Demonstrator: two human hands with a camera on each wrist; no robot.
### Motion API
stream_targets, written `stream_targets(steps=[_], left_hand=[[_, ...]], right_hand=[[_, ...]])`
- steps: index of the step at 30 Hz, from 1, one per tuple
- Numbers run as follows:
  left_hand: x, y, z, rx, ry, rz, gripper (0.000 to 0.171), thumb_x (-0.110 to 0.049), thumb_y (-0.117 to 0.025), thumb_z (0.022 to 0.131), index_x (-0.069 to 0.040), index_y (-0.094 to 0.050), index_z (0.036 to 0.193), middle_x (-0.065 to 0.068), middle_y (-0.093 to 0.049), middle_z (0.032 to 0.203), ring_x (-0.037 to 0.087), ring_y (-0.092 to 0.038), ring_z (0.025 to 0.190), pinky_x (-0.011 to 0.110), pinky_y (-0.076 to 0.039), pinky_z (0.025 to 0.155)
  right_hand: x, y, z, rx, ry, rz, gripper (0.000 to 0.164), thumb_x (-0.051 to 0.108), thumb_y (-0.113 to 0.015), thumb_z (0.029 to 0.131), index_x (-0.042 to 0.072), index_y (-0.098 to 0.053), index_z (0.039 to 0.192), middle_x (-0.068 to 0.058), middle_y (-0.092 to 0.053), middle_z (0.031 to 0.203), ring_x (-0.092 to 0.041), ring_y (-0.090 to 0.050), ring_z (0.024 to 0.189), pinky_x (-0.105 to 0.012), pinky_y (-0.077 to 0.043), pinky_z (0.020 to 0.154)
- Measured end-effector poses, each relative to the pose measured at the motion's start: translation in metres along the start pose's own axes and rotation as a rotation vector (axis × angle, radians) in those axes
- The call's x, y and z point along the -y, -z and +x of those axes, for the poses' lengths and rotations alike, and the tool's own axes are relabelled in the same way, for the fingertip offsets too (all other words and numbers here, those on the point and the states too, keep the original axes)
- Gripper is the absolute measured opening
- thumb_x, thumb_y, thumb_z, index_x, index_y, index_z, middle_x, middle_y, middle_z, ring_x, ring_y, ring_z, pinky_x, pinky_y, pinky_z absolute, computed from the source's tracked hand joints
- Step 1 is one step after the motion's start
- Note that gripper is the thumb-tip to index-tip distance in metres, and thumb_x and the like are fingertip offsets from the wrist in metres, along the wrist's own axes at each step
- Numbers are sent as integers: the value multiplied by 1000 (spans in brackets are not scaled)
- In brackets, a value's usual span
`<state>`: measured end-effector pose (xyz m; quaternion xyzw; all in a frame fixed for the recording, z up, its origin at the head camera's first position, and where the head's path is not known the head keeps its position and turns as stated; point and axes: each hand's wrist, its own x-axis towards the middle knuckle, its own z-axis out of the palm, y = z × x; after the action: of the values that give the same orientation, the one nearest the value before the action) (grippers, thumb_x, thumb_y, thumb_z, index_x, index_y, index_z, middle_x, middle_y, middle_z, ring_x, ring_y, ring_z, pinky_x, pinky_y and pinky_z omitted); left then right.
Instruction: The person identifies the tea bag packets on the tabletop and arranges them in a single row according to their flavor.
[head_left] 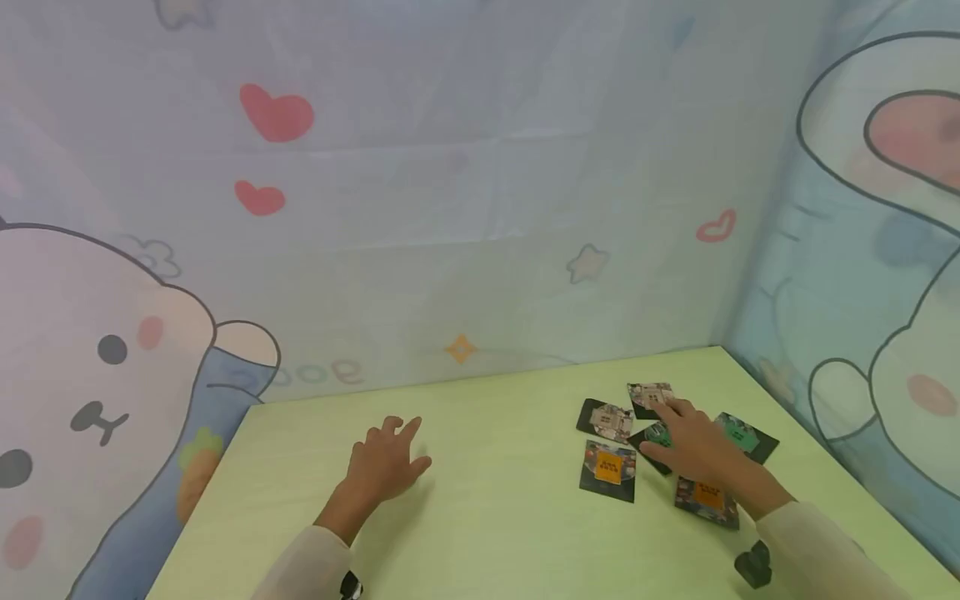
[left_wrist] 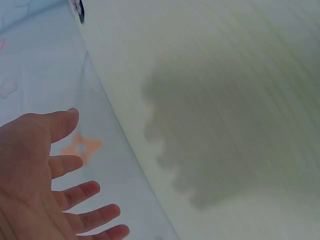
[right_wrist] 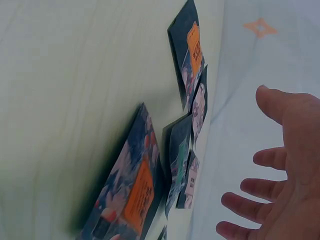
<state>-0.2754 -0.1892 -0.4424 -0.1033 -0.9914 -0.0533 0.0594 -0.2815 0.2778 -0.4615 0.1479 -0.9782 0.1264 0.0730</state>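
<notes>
My right hand (head_left: 693, 450) hovers over several small, flat, square packets on the right of the table, fingers spread and holding nothing. Two packets have orange labels: one (head_left: 608, 471) lies left of the hand, the other (head_left: 707, 502) partly under the wrist. A green-labelled packet (head_left: 652, 437) is half hidden by the thumb, and another green one (head_left: 744, 437) lies to the right. Behind are two pale-pink-labelled packets, one by the fingertips (head_left: 647, 395) and one farther left (head_left: 606, 421). Over the table's left half, my left hand (head_left: 384, 467) is raised with loosely spread, bare fingers.
The pale yellow-green table (head_left: 495, 500) meets a printed cloth backdrop (head_left: 450, 208) at its far edge. More patterned cloth (head_left: 847, 275) hangs along the right side. A small black object (head_left: 753, 565) shows below the right sleeve (head_left: 810, 542).
</notes>
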Motion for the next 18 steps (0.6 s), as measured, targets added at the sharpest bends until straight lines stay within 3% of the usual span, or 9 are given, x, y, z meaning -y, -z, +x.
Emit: stream_targets(steps=[4, 10, 18], left_hand=[[-15, 0, 7, -18, -33, -34, 61, -36, -71, 92, -13, -54, 145, 16, -56, 137, 39, -62, 105, 52, -55, 71], [-39, -7, 19, -31, -111, -66, 54, -29, -73, 91, -9, -58, 139, 15, -59, 128, 33, -65, 92, 42, -53, 61], [-82, -16, 34, 5, -195, -119, 46, -25, -74, 91, -10, -61, 133, 11, -61, 119, 22, -58, 75, 32, -46, 53]], right_hand=[[-7, 1, -5, 4, 22, -21, 69, 33, -71, 94, -6, -48, 146, -35, -53, 134, -49, -62, 105, -65, -52, 87], [-14, 0, -17, 24, 13, 21, 56, 25, -71, 92, -5, -56, 137, -30, -57, 126, -42, -63, 102, -59, -55, 83], [-24, -6, -32, 29, 11, 36, 30, 20, -76, 87, 9, -69, 114, -16, -61, 107, -21, -59, 83, -42, -53, 68]])
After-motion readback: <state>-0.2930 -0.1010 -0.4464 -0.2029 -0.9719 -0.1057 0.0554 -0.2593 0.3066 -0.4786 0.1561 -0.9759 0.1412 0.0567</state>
